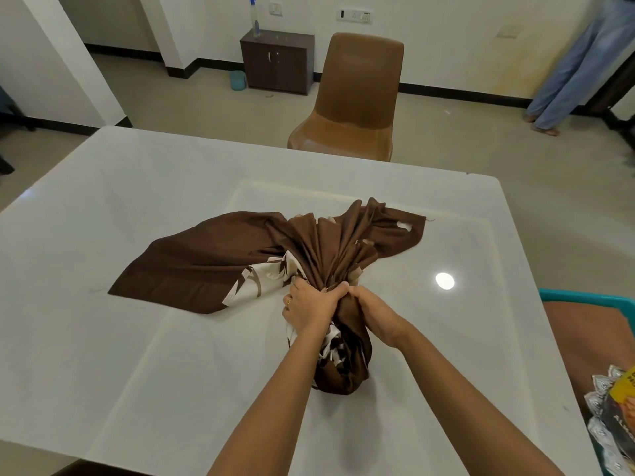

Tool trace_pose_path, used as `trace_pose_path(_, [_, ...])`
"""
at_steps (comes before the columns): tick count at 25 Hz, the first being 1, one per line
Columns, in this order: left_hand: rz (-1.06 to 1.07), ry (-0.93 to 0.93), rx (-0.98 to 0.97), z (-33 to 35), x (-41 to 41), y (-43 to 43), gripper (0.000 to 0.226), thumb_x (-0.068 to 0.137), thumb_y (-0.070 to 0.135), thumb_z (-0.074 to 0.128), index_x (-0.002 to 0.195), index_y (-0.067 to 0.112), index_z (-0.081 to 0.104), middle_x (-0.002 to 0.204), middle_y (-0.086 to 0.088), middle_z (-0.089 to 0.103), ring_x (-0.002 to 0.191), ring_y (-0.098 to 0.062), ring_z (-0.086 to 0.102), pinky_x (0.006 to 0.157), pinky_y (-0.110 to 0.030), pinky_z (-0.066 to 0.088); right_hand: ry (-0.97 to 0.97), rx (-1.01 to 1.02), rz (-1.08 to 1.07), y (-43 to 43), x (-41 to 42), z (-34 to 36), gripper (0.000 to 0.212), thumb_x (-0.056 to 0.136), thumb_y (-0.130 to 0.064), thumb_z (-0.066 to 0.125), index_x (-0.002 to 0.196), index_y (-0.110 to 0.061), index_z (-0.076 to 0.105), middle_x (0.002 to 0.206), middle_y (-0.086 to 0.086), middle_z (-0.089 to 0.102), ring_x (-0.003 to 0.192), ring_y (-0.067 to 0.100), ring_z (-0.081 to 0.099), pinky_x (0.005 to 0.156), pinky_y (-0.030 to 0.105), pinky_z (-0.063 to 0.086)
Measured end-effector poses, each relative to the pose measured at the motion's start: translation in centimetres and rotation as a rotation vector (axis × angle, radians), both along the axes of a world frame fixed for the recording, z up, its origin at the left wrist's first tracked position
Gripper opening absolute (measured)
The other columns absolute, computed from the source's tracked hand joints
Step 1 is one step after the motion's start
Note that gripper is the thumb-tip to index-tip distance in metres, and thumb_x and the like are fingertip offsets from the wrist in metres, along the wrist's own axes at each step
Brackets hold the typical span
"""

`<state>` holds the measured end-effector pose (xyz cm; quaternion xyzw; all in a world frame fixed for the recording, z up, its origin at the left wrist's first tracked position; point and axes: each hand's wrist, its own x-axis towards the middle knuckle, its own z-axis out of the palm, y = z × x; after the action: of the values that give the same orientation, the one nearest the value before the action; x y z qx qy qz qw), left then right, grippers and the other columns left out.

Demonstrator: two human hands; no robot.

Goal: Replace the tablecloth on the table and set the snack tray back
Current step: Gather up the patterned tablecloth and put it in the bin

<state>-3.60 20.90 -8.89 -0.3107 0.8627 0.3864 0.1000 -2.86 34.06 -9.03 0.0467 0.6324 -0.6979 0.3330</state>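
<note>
Left hand [311, 309]: reaches forward over the table [103, 207], fingers [335, 293] clamped round the gathered neck of the tablecloth [220, 259]; a ring shows on one finger.
Right hand [372, 312]: meets the left at the same bunch, fingers curled tight on the cloth, forearm running back toward the lower right.
Tablecloth: brown with a pale leaf print, lying mid-table; far part fanned flat, near part bunched in a bundle under the hands.
Snack tray [591, 324]: teal-rimmed, just beside the table's right edge, holding foil-edged packets [608, 407]; print on them too cropped to read.
Chair [354, 97]: brown, at the table's far side.
Cabinet [276, 61]: dark, against the wall, a spray bottle [255, 17] on top.
Second person [577, 63]: legs only, far right.
</note>
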Motion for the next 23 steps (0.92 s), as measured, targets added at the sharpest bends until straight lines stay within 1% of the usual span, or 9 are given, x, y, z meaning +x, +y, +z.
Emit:
trace_pose_path(3, [-0.081,-0.031,-0.037,-0.1,-0.7,-0.7,0.111,0.055,0.072,0.073,0.138,0.01,0.034,0.142,-0.009,0.043,0.131,-0.031,0.038,0.104,-0.046,0.034,0.059,0.294,-0.101,-0.3,-1.5,-0.7,0.043,0.097,-0.047,0.038,0.112,-0.019,0.068,0.11,0.003,0.068,0.105,0.017,0.063,0.095,0.034,0.049])
trace_pose_path(5, [-0.174,-0.052,-0.098,-0.3,-1.0,-1.1,0.114,0.053,0.063,0.081,0.14,0.01,0.03,0.143,-0.009,0.04,0.132,-0.031,0.036,0.105,-0.045,0.035,0.18,0.445,-0.366,-0.3,-1.8,-0.7,0.033,0.097,-0.042,0.046,0.093,-0.016,0.068,0.087,0.001,0.067,0.09,0.022,0.063,0.077,0.032,0.053])
trace_pose_path(7, [-0.306,-0.057,-0.158,-0.4,-1.3,-1.4,0.11,0.055,0.051,0.085,0.141,0.012,0.028,0.142,-0.008,0.041,0.131,-0.031,0.037,0.105,-0.044,0.035,0.262,0.496,-0.631,-0.2,-2.1,-0.2,0.025,0.091,-0.041,0.059,0.096,-0.017,0.062,0.09,-0.003,0.065,0.094,0.023,0.063,0.076,0.029,0.051])
trace_pose_path(10, [-0.578,-0.039,-0.242,-0.3,-1.8,-1.6,0.093,0.057,0.041,0.084,0.134,0.018,0.037,0.133,-0.005,0.049,0.127,-0.029,0.043,0.103,-0.044,0.035,0.085,0.388,-0.592,-1.0,-4.0,0.5,0.092,0.072,-0.056,0.075,0.14,-0.008,0.035,0.135,0.005,0.05,0.122,0.022,0.05,0.098,0.031,0.044])
trace_pose_path(12, [-0.793,-0.054,-0.358,0.1,-1.9,-1.2,0.084,0.062,0.038,0.081,0.133,0.021,0.04,0.131,-0.004,0.052,0.127,-0.027,0.044,0.107,-0.045,0.03,-0.008,0.492,-0.49,-2.2,-5.5,0.2,0.135,0.054,-0.068,0.079,0.15,-0.004,0.008,0.154,0.011,0.026,0.14,0.028,0.028,0.113,0.041,0.032])
trace_pose_path(14, [-1.007,-0.097,-0.509,0.6,-1.7,-0.5,0.081,0.073,0.032,0.074,0.142,0.019,0.034,0.138,-0.005,0.049,0.133,-0.025,0.039,0.116,-0.048,0.016,0.025,0.627,-0.421,-3.2,-6.4,-0.4,0.145,0.048,-0.063,0.085,0.15,-0.002,0.001,0.156,0.015,0.016,0.144,0.031,0.016,0.117,0.045,0.023])
trace_pose_path(18, [-1.314,-0.021,-0.707,1.2,-1.5,-0.5,0.065,0.084,0.023,0.061,0.143,0.01,0.036,0.145,-0.007,0.043,0.141,-0.022,0.027,0.116,-0.052,-0.01,0.243,0.77,-0.358,-3.3,-6.6,-1.8,0.097,0.063,-0.029,0.086,0.14,-0.003,0.032,0.139,0.015,0.04,0.13,0.032,0.041,0.107,0.038,0.039])
trace_pose_path(21, [-1.514,0.096,-0.804,0.8,-1.6,-1.5,0.058,0.085,0.02,0.059,0.14,0.012,0.041,0.143,-0.005,0.046,0.141,-0.02,0.029,0.117,-0.048,-0.012,0.311,0.671,-0.244,-2.4,-5.7,-1.5,0.046,0.075,-0.005,0.067,0.119,-0.01,0.053,0.107,0.007,0.059,0.103,0.027,0.058,0.074,0.022,0.047])
trace_pose_path(23, [-1.62,0.181,-0.828,0.8,-1.8,-2.3,0.046,0.086,0.015,0.055,0.131,0.013,0.049,0.136,-0.003,0.053,0.138,-0.019,0.033,0.118,-0.043,-0.01,0.339,0.631,-0.143,-1.7,-5.0,-1.1,0.037,0.078,-0.003,0.06,0.114,-0.011,0.053,0.099,0.006,0.061,0.093,0.025,0.059,0.067,0.023,0.044])
